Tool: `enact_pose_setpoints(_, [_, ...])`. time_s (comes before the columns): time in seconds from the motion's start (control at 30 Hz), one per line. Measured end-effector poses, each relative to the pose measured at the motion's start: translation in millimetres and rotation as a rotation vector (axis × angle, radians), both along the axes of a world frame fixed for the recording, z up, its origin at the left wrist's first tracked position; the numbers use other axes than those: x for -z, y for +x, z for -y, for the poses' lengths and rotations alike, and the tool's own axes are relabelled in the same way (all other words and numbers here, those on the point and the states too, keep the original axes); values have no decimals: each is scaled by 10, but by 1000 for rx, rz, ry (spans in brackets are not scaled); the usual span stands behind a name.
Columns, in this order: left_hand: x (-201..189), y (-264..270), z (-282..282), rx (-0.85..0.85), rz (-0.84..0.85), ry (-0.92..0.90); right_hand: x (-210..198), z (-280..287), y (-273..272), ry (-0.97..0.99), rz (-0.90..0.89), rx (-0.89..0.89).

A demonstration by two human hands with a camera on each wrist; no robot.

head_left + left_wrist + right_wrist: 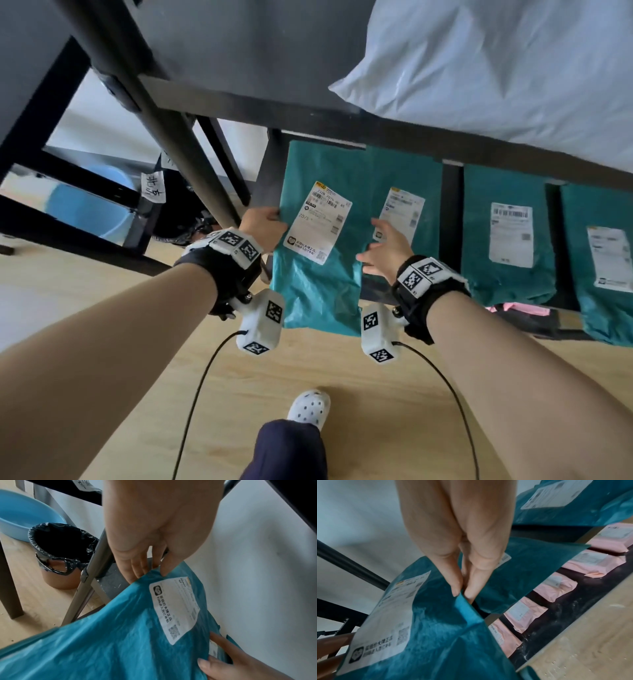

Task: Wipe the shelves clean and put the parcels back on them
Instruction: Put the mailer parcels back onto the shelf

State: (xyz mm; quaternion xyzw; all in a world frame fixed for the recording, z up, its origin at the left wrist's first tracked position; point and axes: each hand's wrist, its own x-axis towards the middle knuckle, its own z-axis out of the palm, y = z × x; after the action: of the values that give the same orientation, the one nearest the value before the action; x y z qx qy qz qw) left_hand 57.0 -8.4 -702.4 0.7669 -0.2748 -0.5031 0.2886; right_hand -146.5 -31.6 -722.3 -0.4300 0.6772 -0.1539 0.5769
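- The teal parcel (318,240), a soft mailer bag with a white shipping label (320,224), is held label-up between both hands at the left end of the dark shelf (452,195), its lower half sagging below the shelf's front edge.
- The left hand (262,224) pinches its far-left edge, thumb on top and fingers underneath, probably to keep the limp bag from folding as it goes in.
- The right hand (388,251) takes the opposite edge: in the right wrist view, the right fingertips (456,591) close narrowly on a fold of the bag, so that hand is holding, not spread.
- Just right of it a second teal parcel (404,205) lies on the shelf, partly overlapped, with two more teal parcels (510,233) farther right, all label-up, seemingly so the labels stay readable.
- Pink parcels (556,588) fill the lower shelf.
- A pale grey bag (496,68) sits on the shelf above.
- To the left stand a lined waste bin (63,555) and a blue basin (25,515).
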Motion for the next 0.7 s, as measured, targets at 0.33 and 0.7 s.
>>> enact_pose_setpoints(0.33, [274, 133, 168, -59, 79, -21, 295, 293, 202, 52, 129, 45])
enact_pose_setpoints(0.7, [237, 167, 359, -43, 99, -111, 359, 596, 464, -30, 232, 132])
